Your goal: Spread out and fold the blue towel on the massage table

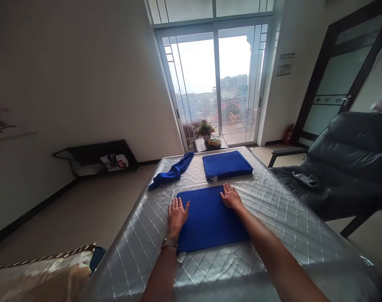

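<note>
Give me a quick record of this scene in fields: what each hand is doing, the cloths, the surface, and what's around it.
left hand: flat on the left edge of the near cloth, fingers spread
right hand: flat on the cloth's far right corner
near cloth: blue, folded flat
far cloth: blue, folded, neat, beyond the hands
loose cloth: blue, bunched at the far left
surface: quilted silver cover
right side: black chair with a remote on it
far end: potted plant before glass doors

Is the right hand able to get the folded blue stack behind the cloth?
Probably yes. The right hand rests flat on the near cloth, and the folded stack lies just beyond it with nothing between.
</note>
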The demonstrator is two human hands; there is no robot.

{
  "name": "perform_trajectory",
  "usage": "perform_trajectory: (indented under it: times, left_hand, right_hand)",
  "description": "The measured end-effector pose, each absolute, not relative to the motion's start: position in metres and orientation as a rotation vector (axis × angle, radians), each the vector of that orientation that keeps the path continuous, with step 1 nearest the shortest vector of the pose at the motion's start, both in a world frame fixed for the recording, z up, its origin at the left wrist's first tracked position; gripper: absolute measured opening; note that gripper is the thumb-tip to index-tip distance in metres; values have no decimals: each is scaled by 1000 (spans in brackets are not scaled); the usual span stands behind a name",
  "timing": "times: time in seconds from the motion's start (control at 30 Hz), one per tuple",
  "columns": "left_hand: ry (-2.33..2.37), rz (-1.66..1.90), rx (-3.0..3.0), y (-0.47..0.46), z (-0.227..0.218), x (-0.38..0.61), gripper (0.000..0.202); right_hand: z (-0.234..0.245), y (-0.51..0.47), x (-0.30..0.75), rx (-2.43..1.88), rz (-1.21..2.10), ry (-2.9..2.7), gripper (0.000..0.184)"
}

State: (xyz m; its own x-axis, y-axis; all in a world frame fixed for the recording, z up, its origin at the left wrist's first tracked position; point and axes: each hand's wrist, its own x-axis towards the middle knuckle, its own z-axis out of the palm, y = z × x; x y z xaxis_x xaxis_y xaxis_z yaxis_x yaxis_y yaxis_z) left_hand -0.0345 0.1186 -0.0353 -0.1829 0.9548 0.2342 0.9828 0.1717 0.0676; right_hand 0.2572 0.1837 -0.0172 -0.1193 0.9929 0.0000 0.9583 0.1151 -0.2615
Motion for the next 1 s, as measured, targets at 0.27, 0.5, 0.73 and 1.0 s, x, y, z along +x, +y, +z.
perform_trajectory:
  times: [0.27, 0.5, 0.73, 1.0]
  left_hand:
    - [-1973, -730, -2570, 135, 3, 61, 60]
    - [-1789, -988, -2869, 177, 0, 169, 52]
    - [-1989, -836, -2753, 184, -18, 171, 57]
    - [-2094, -570, -2624, 188, -23, 143, 72]
  right_hand:
    - [-19, 184, 258, -1934, 269, -2197, 70]
    - [-25, 182, 268, -1835, 224, -2291, 71]
    - [-26, 183, 268, -1842, 220, -2304, 71]
    - [-21, 184, 263, -1913, 260, -2276, 67]
